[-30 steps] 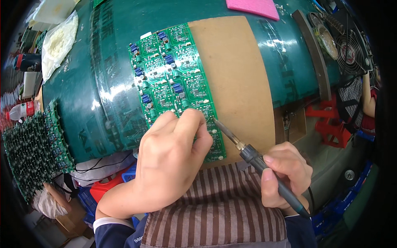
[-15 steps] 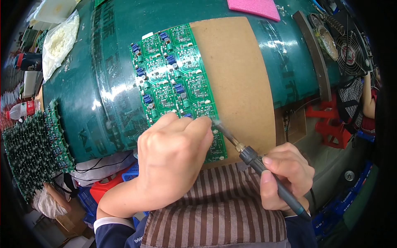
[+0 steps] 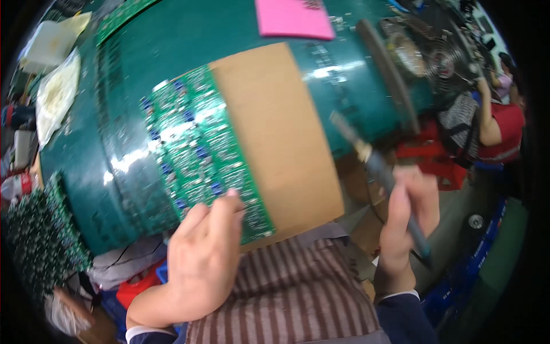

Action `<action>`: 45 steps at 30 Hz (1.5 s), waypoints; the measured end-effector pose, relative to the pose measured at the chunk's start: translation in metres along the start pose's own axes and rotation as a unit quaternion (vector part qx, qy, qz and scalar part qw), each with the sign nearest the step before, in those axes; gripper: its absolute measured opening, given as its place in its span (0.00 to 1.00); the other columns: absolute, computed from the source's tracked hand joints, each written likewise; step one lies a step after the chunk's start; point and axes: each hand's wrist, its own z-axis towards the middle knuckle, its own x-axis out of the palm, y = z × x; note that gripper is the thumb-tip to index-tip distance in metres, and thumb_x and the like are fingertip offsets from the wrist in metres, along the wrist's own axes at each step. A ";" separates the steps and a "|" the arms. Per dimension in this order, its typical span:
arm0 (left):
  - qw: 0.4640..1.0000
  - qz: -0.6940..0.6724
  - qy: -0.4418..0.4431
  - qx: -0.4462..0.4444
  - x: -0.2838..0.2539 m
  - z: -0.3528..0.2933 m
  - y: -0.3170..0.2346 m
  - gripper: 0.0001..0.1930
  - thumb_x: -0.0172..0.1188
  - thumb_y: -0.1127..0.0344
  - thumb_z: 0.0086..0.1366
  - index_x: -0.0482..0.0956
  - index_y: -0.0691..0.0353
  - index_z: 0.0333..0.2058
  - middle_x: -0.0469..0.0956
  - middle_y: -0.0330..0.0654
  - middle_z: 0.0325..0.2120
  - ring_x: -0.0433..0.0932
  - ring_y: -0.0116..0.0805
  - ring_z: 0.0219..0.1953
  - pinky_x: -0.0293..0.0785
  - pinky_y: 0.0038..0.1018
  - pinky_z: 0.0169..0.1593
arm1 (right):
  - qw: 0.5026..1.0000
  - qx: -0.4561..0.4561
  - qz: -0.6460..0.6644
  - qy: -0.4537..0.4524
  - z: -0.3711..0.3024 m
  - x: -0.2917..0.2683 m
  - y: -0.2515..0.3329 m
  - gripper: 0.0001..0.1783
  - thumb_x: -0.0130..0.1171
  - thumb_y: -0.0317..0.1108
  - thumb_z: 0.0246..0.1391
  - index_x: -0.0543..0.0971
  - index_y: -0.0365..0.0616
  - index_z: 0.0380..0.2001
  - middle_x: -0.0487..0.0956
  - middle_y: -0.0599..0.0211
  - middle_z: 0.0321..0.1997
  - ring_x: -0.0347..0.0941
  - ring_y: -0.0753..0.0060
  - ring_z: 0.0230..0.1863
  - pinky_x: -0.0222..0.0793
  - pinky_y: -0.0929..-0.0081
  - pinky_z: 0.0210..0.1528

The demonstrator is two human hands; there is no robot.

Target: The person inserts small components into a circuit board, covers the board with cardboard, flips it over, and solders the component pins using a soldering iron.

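Observation:
A green circuit board panel [image 3: 192, 129], dotted with blue and silver parts, lies on a brown sheet of board [image 3: 281, 137] over the green table mat. My left hand [image 3: 203, 258] rests at the panel's near end, its fingers curled and pressed together. What they pinch, if anything, is hidden. In my right hand [image 3: 409, 200] is a dark soldering iron [image 3: 378, 166], gripped like a pen. Its metal tip points up and to the left, raised off the panel to the right of the brown sheet. Motion smears both the iron and the hand.
A pink foam pad [image 3: 289, 20] lies at the far edge. An open bag of white bits [image 3: 57, 94] is at far left, above stacked circuit boards [image 3: 37, 246]. A dark bar [image 3: 389, 74] and a fan [image 3: 444, 60] stand right. Another person's red sleeve [image 3: 504, 129] shows beyond.
My right hand has drawn the soldering iron away from the panel, up and to the right. My left hand has shifted slightly left and down in view. The whole view has turned and shifted.

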 end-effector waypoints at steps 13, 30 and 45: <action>0.998 0.054 0.025 0.026 -0.008 -0.018 -0.006 0.10 0.61 0.78 0.56 0.76 0.65 0.38 0.77 0.43 0.25 0.70 0.38 0.21 0.69 0.32 0.27 | 0.991 0.044 -0.015 -0.127 0.032 -0.002 -0.040 0.08 0.53 0.26 0.60 0.75 0.35 0.40 0.76 0.64 0.35 0.70 0.82 0.33 0.66 0.85 0.37; 0.997 0.065 -0.007 0.037 0.007 -0.025 -0.003 0.14 0.64 0.77 0.54 0.76 0.66 0.40 0.69 0.39 0.17 0.69 0.34 0.20 0.67 0.30 0.23 | 0.973 -0.006 0.162 0.162 -0.021 0.029 0.035 0.10 0.57 0.22 0.44 0.74 0.34 0.34 0.76 0.58 0.23 0.72 0.65 0.23 0.68 0.74 0.27; 0.997 0.046 -0.067 0.016 0.020 -0.023 -0.009 0.11 0.65 0.80 0.51 0.76 0.66 0.34 0.74 0.40 0.21 0.68 0.36 0.22 0.67 0.31 0.25 | 0.972 -0.062 0.148 0.172 -0.042 0.004 0.037 0.12 0.57 0.23 0.40 0.75 0.33 0.33 0.76 0.58 0.21 0.72 0.61 0.19 0.69 0.71 0.23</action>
